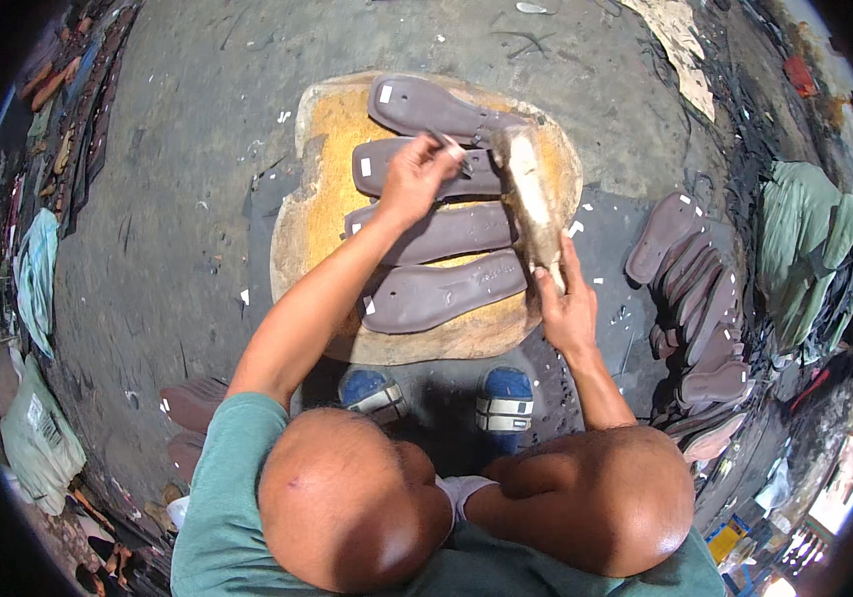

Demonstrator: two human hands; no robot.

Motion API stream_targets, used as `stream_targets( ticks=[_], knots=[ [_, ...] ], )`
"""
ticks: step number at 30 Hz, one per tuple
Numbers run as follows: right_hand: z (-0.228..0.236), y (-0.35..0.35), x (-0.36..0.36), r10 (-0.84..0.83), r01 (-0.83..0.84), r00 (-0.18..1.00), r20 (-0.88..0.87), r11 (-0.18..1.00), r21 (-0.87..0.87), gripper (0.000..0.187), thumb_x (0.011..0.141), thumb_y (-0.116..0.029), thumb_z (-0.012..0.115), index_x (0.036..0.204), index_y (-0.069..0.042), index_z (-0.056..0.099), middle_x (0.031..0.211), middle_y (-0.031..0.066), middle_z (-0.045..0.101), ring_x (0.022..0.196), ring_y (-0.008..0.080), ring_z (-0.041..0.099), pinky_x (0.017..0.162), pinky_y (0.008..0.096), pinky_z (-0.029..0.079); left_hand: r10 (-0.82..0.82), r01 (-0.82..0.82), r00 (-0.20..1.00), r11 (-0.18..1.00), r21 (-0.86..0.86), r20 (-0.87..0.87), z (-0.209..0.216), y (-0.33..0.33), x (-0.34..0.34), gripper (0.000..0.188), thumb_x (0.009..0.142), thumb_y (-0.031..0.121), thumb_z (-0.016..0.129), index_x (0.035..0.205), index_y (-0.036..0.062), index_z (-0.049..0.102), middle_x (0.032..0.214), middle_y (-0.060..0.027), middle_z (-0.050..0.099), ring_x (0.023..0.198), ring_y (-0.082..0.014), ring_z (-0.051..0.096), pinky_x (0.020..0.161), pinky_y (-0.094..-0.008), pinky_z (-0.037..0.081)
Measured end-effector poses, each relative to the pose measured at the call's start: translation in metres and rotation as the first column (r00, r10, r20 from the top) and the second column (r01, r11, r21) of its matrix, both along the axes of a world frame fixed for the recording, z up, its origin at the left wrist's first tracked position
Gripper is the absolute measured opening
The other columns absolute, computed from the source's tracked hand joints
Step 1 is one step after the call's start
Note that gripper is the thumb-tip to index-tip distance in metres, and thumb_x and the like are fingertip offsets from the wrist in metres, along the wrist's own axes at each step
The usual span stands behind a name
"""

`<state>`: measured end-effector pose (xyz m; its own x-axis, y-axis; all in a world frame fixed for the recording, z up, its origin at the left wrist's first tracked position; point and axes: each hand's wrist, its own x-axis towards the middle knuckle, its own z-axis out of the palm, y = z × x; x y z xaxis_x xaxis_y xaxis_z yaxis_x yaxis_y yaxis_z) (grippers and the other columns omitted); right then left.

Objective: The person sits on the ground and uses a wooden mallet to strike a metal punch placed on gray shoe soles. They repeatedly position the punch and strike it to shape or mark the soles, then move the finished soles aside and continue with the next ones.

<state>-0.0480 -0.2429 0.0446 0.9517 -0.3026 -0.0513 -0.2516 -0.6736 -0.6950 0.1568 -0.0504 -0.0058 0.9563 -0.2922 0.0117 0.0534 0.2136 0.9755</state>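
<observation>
Several brown shoe soles, each with a small white label at its heel end, lie in a row across a round, yellow-faced wooden block. My left hand is pinched on a small thin metal tool above the second sole from the far side; its exact kind is unclear. In my right hand is the narrow end of a pale, worn wooden mallet, whose thick end reaches over the toe ends of the soles. Closest to me lies the near sole; the far sole lies at the back.
More brown soles are piled on the floor at right, beside green cloth. Other soles lie at lower left. My blue sandals stand just before the block. Scraps line both sides of the dark floor.
</observation>
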Motion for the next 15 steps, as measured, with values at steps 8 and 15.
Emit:
stream_targets(
  ticks=[8,15],
  knots=[
    [0.011,-0.005,0.016,-0.102,0.045,0.964,0.245,0.973,0.228,0.065,0.099,-0.022,0.056,0.157,-0.007,0.030,0.144,0.0216,0.055,0.131,0.0335,0.056,0.107,0.0399,0.045,-0.046,-0.058,0.943,0.953,0.298,0.331,-0.007,0.000,-0.013,0.022,0.094,0.019,0.072,0.095,-0.0011,0.064,0.077,-0.0140,0.067,0.065,-0.0175,0.059,0.063,-0.0340,0.048],
    [0.023,-0.002,0.016,-0.140,0.060,0.971,0.194,0.928,0.367,0.065,0.099,-0.019,0.056,0.157,-0.005,0.030,0.148,0.0226,0.051,0.132,0.0290,0.054,0.109,0.0374,0.041,-0.097,-0.075,0.904,0.923,0.377,0.416,-0.017,0.000,-0.012,0.023,0.092,0.019,0.073,0.093,-0.0010,0.063,0.078,-0.0173,0.066,0.063,-0.0289,0.062,0.062,-0.0391,0.048]
  ],
)
